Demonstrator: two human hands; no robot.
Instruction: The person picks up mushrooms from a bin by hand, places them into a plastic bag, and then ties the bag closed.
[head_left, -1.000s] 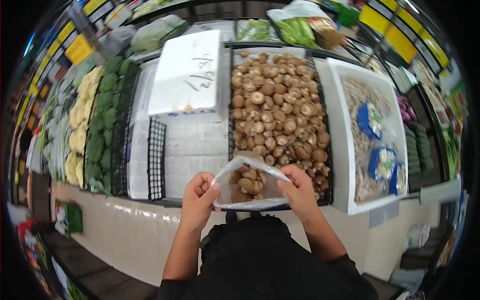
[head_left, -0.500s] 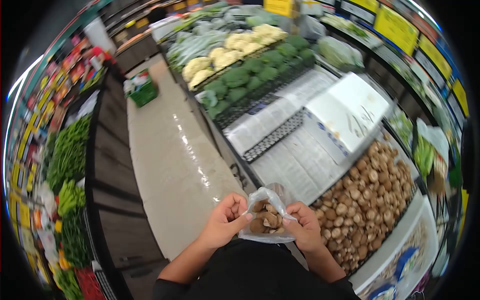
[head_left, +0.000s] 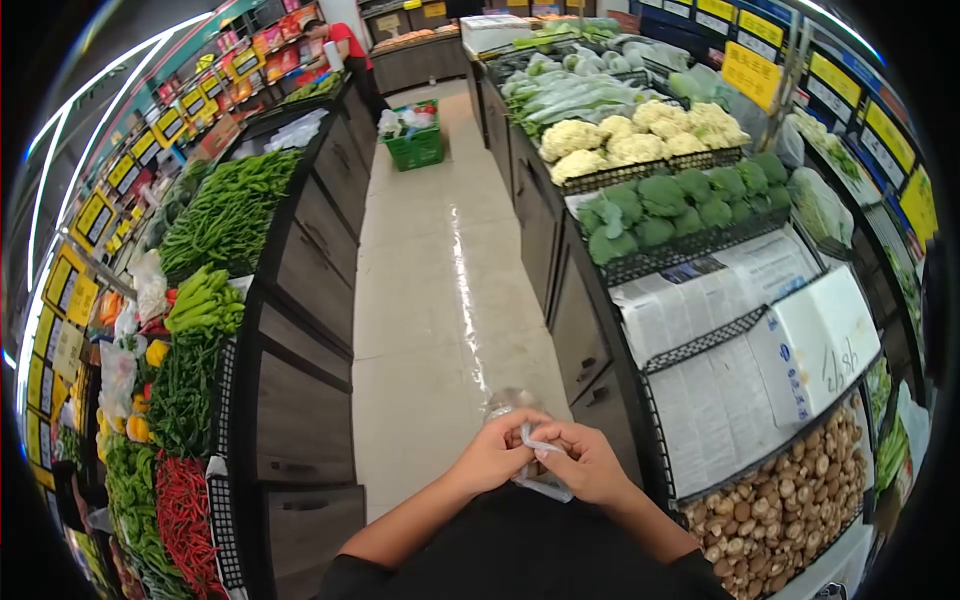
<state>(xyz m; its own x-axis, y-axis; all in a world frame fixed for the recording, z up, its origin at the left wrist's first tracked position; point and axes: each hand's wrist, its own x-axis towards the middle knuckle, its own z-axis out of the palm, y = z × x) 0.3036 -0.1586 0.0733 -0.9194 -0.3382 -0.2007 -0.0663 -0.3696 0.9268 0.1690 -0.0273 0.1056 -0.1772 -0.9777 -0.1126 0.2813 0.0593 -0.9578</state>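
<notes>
A clear plastic bag (head_left: 515,401) hangs in front of my body, its top gathered between my two hands. My left hand (head_left: 495,452) has its fingers closed on one side of the bag's neck. From the other side my right hand (head_left: 588,462) pinches the plastic, with fingers touching the left ones. A loose flap of plastic sticks out below the fingers. The mushrooms that showed in the bag earlier are mostly hidden behind my hands. Down to the right, a heap of brown mushrooms (head_left: 785,505) lies in a display crate.
Right of the aisle floor (head_left: 420,300) are newspaper-lined trays (head_left: 710,400), a white foam box (head_left: 825,345), broccoli (head_left: 665,205) and cauliflower (head_left: 640,140). Left are red chilies (head_left: 187,525) and green peppers (head_left: 225,215). Ahead, a green basket (head_left: 415,150) sits near a person in red (head_left: 345,45).
My hands have come together, drawing the bag's open mouth into a gathered neck. The view has turned left, so the aisle and left-hand stands show more.
</notes>
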